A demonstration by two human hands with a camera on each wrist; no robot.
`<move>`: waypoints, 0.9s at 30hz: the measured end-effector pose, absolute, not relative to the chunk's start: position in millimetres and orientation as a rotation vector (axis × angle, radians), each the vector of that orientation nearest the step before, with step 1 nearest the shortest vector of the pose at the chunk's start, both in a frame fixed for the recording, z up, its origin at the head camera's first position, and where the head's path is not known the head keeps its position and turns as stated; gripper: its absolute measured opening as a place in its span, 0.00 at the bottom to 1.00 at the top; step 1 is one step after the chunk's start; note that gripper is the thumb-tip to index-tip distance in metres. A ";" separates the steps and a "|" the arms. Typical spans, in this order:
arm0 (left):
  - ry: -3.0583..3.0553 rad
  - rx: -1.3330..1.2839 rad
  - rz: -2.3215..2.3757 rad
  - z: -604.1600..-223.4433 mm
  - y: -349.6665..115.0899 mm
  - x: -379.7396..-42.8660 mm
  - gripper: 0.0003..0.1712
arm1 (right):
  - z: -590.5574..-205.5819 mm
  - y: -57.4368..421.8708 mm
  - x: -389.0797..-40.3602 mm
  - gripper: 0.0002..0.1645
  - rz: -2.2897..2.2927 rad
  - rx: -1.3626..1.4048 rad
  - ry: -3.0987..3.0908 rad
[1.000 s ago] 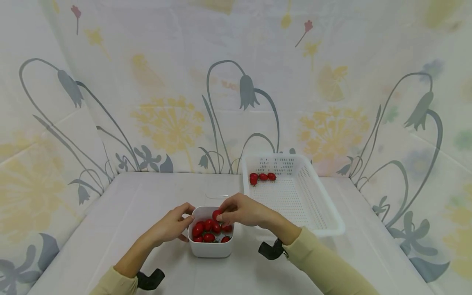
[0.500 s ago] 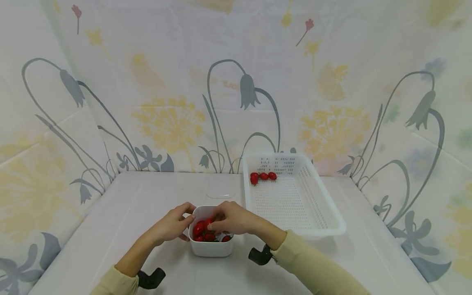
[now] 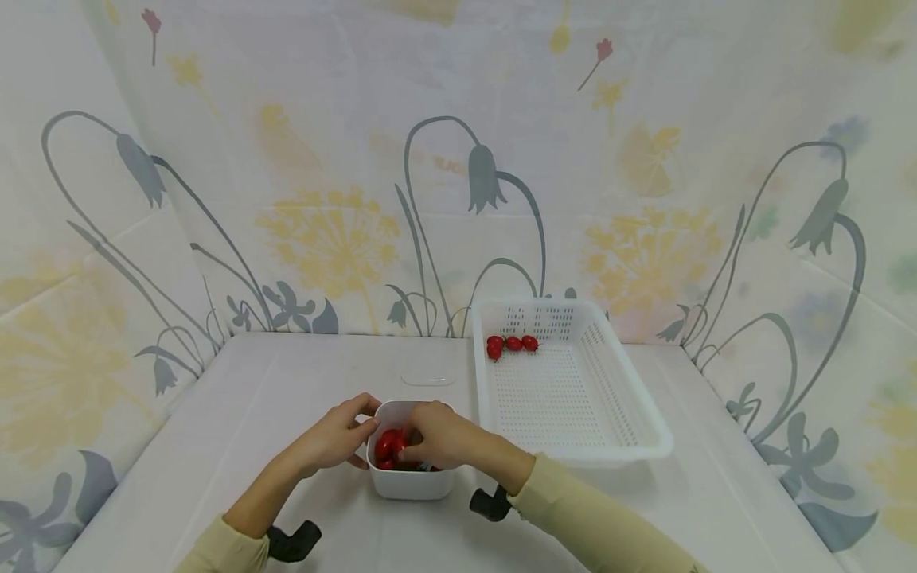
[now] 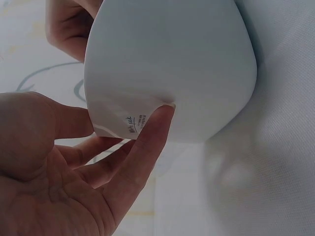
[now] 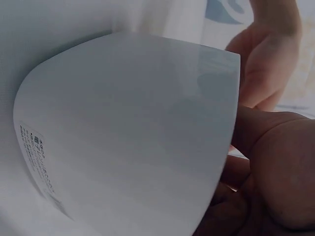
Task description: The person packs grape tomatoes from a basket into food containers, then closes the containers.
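Observation:
A small white box (image 3: 411, 487) stands on the table with several red cherry tomatoes (image 3: 388, 446) in it. At its left corner my left hand (image 3: 331, 434) holds it, thumb at the rim and fingers along the outer wall, as the left wrist view shows. My right hand (image 3: 440, 435) reaches over the right rim into the box. Its thumb and forefinger are bent about a cherry tomato inside; the other fingertips are hidden. In the right wrist view the box wall (image 5: 128, 128) hides what these fingers touch.
Behind and to the right stands a white perforated basket (image 3: 648, 398), several cherry tomatoes (image 3: 513, 343) in its far left corner. A clear flat piece with rounded corners (image 3: 427, 383) lies behind the box. A flower-printed cloth (image 3: 322, 159) rises behind the white table (image 3: 286, 366).
My right hand, which pinched a cherry tomato above the box, has gone down and leftward into it among the tomatoes. The left hand and the box have stayed in place.

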State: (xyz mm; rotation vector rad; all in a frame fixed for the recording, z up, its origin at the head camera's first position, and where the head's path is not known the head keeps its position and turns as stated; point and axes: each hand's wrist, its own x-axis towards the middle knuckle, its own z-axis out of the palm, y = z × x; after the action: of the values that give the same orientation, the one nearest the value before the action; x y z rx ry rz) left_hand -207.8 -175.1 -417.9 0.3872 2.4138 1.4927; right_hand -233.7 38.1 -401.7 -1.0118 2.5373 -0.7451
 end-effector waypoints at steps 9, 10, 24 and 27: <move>2.412 0.380 1.497 -419.8 -175.3 -208.1 0.13 | -402.5 34.0 -232.3 0.08 -0.500 -1.113 2.648; 2.411 0.379 1.500 -420.0 -175.4 -208.3 0.13 | -402.3 34.2 -232.3 0.08 -0.498 -1.119 2.646; 2.415 0.361 1.500 -420.7 -175.5 -208.4 0.14 | -375.7 66.9 -234.2 0.12 -0.836 -1.048 2.458; 2.426 0.351 1.494 -420.5 -174.8 -208.5 0.13 | -367.3 76.3 -235.2 0.13 -0.821 -1.060 2.483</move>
State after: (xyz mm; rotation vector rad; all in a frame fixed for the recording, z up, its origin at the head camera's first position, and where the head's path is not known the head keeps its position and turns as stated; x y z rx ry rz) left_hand -208.5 -174.8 -420.5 0.3505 2.4259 1.4938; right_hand -235.2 76.3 -367.3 -1.0603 2.4834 -0.8212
